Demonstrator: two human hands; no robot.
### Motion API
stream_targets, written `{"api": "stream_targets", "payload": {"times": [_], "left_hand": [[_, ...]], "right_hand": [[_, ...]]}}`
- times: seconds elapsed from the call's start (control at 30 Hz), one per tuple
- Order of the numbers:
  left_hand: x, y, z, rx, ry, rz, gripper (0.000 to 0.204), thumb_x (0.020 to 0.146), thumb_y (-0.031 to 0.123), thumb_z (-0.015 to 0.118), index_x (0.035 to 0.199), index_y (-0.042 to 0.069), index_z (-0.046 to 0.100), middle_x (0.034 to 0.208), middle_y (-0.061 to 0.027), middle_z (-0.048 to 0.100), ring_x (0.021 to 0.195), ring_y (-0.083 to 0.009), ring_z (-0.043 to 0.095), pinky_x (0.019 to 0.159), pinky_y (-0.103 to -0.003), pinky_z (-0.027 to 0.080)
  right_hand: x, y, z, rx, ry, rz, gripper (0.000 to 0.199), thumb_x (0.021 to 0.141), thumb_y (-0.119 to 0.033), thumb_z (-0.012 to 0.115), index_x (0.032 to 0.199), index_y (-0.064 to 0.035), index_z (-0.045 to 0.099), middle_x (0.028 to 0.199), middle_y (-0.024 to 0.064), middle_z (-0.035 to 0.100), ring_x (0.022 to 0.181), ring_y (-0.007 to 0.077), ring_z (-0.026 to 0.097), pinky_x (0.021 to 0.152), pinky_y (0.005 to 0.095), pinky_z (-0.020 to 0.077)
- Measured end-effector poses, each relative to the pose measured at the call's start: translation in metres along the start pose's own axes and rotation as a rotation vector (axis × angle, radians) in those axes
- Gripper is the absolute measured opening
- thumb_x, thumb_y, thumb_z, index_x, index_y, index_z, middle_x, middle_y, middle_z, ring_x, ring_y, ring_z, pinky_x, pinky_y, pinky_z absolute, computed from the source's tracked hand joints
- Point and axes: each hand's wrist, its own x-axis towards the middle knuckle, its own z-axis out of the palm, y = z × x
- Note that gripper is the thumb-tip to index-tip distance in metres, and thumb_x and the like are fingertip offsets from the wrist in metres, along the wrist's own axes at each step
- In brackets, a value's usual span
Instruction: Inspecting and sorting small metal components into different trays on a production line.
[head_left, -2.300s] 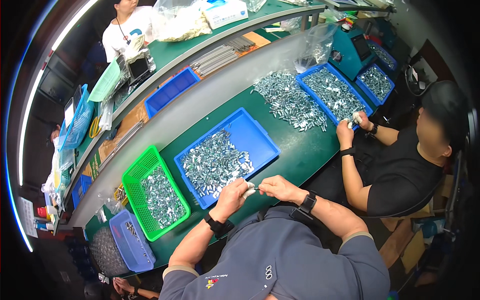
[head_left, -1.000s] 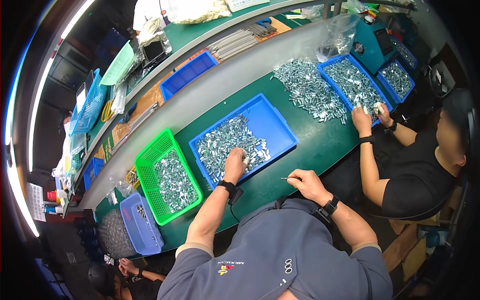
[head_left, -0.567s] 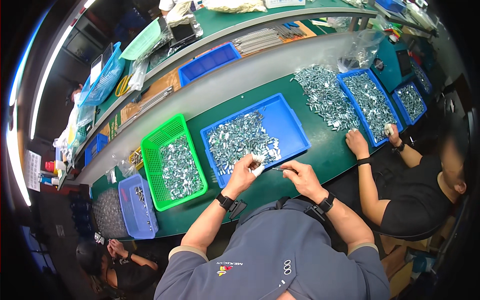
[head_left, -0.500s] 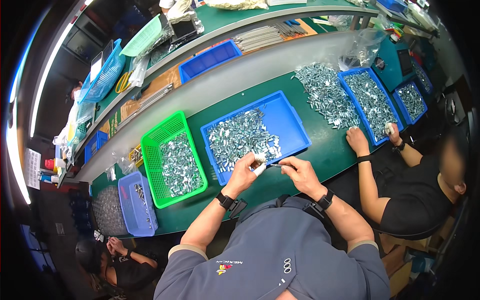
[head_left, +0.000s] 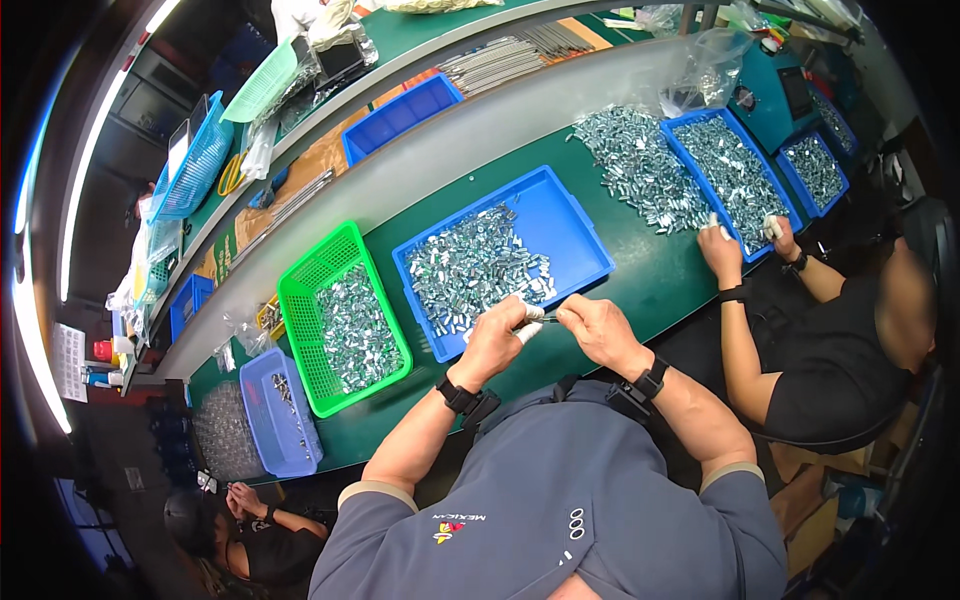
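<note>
Over the near edge of a blue tray (head_left: 560,225), my two hands meet at the fingertips. My left hand (head_left: 490,342), with white covers on some fingers, is closed in a pinch; what it grips is too small to make out. My right hand (head_left: 604,334) is closed around a thin dark tool (head_left: 549,320), whose end points at the left fingertips. Small silvery metal parts (head_left: 470,265) are heaped across the left part of the tray, close to my left hand.
A green basket (head_left: 402,372) with similar parts stands left of the tray, beside a pale blue bin (head_left: 285,465). Loose parts (head_left: 640,165) lie at right, near a co-worker's blue tray (head_left: 672,128) and hands (head_left: 722,250). A shelf (head_left: 400,165) runs along the back.
My right hand has turned, and its fingers now cover more of the thin dark tool. Trays and bench appear slightly shifted in view. The co-worker's left hand now touches their tray's edge.
</note>
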Motion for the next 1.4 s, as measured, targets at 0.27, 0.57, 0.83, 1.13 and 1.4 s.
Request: {"api": "stream_targets", "payload": {"times": [0.27, 0.57, 0.83, 1.13, 1.4], "left_hand": [[-0.003, 0.002, 0.003, 0.037, -0.047, 0.032, 0.02, 0.084, 0.003, 0.078, 0.103, 0.002, 0.072, 0.089, -0.0119, 0.065, 0.081, -0.031, 0.066, 0.072, -0.041, 0.053], [-0.005, -0.005, 0.004, 0.073, -0.051, 0.059, 0.02, 0.085, 0.006, 0.079, 0.103, 0.004, 0.072, 0.088, -0.0114, 0.064, 0.082, -0.0311, 0.065, 0.071, -0.04, 0.052], [-0.015, -0.007, 0.01, 0.068, -0.047, 0.052, 0.017, 0.087, 0.009, 0.079, 0.103, 0.005, 0.073, 0.086, -0.0114, 0.064, 0.08, -0.031, 0.065, 0.071, -0.039, 0.052], [-0.035, -0.018, 0.007, 0.003, 0.003, -0.059, 0.014, 0.091, 0.011, 0.076, 0.104, 0.004, 0.074, 0.089, -0.0128, 0.07, 0.082, -0.0293, 0.068, 0.073, -0.038, 0.053], [-0.111, -0.096, -0.103, 0.359, 0.3, -0.372, 0.018, 0.087, 0.012, 0.079, 0.103, 0.005, 0.074, 0.095, -0.0146, 0.072, 0.091, -0.0352, 0.069, 0.082, -0.042, 0.056]], "right_hand": [[-0.001, 0.011, 0.0, 0.13, -0.054, -0.018, 0.027, 0.1, -0.024, 0.063, 0.087, -0.0008, 0.068, 0.065, 0.0101, 0.06, 0.06, 0.022, 0.059, 0.06, 0.0385, 0.0462], [0.0, 0.013, 0.008, 0.332, -0.08, 0.02, 0.027, 0.099, -0.025, 0.065, 0.088, -0.0008, 0.07, 0.064, 0.0107, 0.059, 0.059, 0.0203, 0.056, 0.06, 0.036, 0.0454], [-0.004, 0.014, 0.007, 0.275, -0.166, 0.095, 0.025, 0.098, -0.024, 0.067, 0.088, -0.0011, 0.07, 0.068, 0.0125, 0.062, 0.062, 0.0235, 0.058, 0.061, 0.0362, 0.0468], [-0.016, 0.022, 0.013, 0.205, 0.047, -0.205, 0.014, 0.093, -0.016, 0.071, 0.093, -0.0013, 0.07, 0.078, 0.0113, 0.068, 0.067, 0.0222, 0.063, 0.064, 0.0346, 0.049], [-0.038, 0.056, -0.011, 0.366, -0.008, 0.109, 0.015, 0.093, -0.016, 0.071, 0.095, -0.0005, 0.071, 0.076, 0.0087, 0.068, 0.066, 0.0158, 0.061, 0.062, 0.0315, 0.0483]]}}
